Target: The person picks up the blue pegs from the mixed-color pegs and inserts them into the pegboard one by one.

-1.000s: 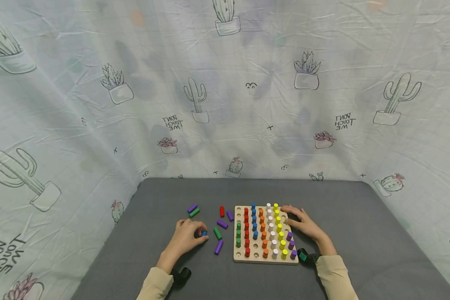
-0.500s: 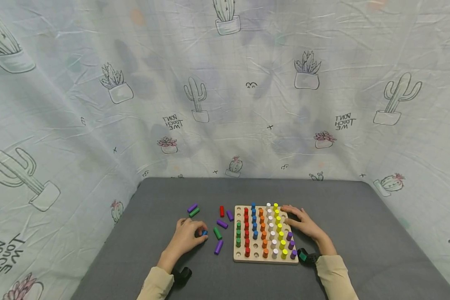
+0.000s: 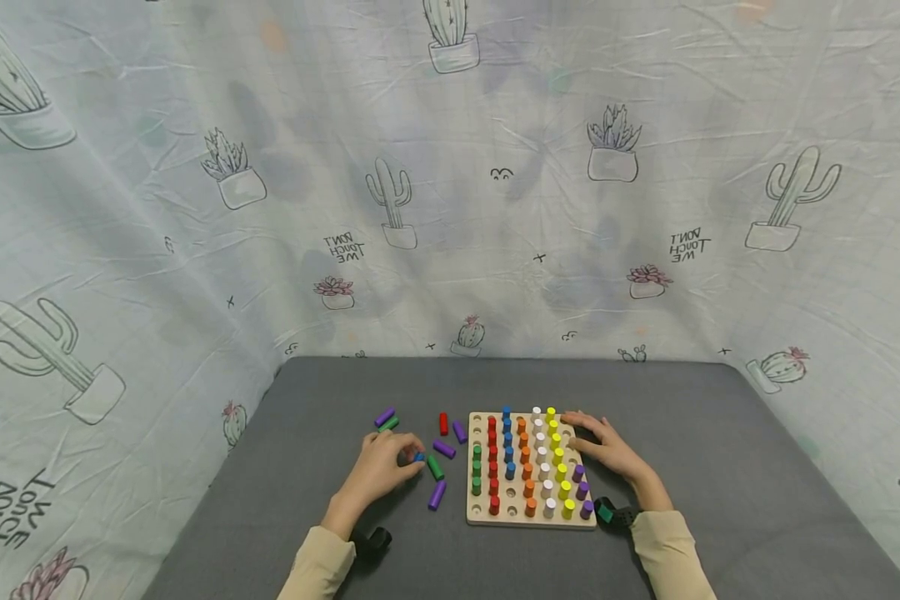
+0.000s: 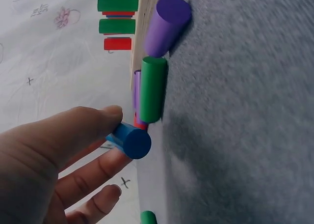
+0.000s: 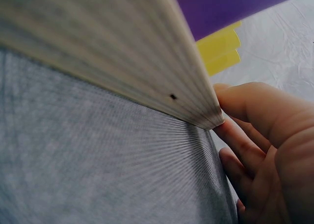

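My left hand pinches a blue peg between thumb and fingers, its round end facing the left wrist camera. In the head view it is just left of a green peg lying on the table. A wooden pegboard stands to the right, with rows of upright green, red, blue, orange, white, yellow and purple pegs and some bare holes. My right hand holds the pegboard by its far right corner. Close up, the thumb and a finger touch the edge of the board.
Loose pegs lie left of the board: a red peg, several purple ones such as the purple peg, and a green peg further left. They rest on a grey table. A patterned curtain hangs behind and at both sides.
My left hand has moved a little to the right and away from me with the blue peg, closer to the green peg. The right hand and the pegboard stay in place.
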Tool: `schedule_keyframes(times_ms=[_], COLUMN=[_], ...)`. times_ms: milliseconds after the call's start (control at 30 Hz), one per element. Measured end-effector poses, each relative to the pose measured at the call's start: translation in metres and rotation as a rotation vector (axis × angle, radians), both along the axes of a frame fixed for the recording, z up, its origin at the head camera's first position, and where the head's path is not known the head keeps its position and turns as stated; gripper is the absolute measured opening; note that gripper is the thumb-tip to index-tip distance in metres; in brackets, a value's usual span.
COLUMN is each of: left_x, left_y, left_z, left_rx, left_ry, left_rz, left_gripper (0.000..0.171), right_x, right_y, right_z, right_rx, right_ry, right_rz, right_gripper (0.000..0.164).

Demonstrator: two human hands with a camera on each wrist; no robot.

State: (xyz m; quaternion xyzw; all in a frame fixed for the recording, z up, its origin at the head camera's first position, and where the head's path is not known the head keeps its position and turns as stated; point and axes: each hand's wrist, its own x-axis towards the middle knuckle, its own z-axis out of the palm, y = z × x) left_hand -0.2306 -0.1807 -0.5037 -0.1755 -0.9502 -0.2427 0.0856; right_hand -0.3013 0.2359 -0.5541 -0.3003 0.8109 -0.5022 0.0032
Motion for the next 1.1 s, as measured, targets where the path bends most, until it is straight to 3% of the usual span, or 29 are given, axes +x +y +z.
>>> schedule_keyframes(times_ms=[433, 1100], left_x=[-0.006, -0.010], left_y=[0.012, 0.034], left_z=[0.004, 0.022], left_rx=[0.037, 0.072], left_ry=[-0.016, -0.034], left_rz=[-0.033, -0.098], left_gripper=[0.016, 0.011], right_x=[-0.001, 0.003], right_y=[-0.004, -0.003], right_z=[0.005, 0.006], right_rx=[0.032, 0.014], right_ry=[-0.079, -0.065], right_rz=[-0.009, -0.013], right_gripper=[0.043, 0.043])
